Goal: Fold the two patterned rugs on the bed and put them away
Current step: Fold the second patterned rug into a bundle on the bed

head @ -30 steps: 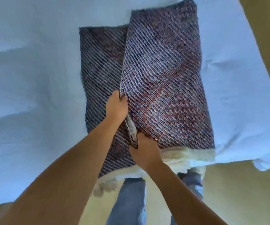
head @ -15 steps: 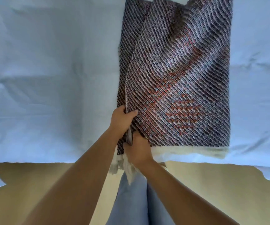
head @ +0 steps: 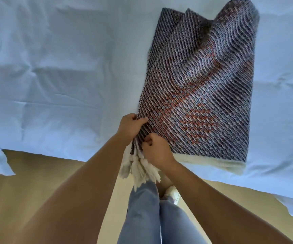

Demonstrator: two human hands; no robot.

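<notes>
Rug: the patterned rug (head: 203, 95) lies on the bed (head: 54, 67), folded lengthwise, with its near end at the bed's edge and its far end humped and rumpled
Second rug: I can't tell it apart from this one
Left hand: my left hand (head: 130, 128) grips the rug's left edge, fingers (head: 143, 119) curled round the stacked layers
Right hand: my right hand (head: 157, 150) pinches the same edge just nearer me, at the corner above the tassels (head: 140, 169), which hang off the bed toward the floor (head: 27, 182)
Step in hand: I judge I'm matching up the long edges before folding again
Doing it well: hold every layer in both grips so none slips; set corner on corner; draw the edge toward me to pull the far hump flat; then smooth the top with a flat palm
Watch out: the weave looks thick and floppy, so the layers may creep apart, and the tassels could get caught inside the fold
Left to do: further folds, the other rug, and putting both away
</notes>
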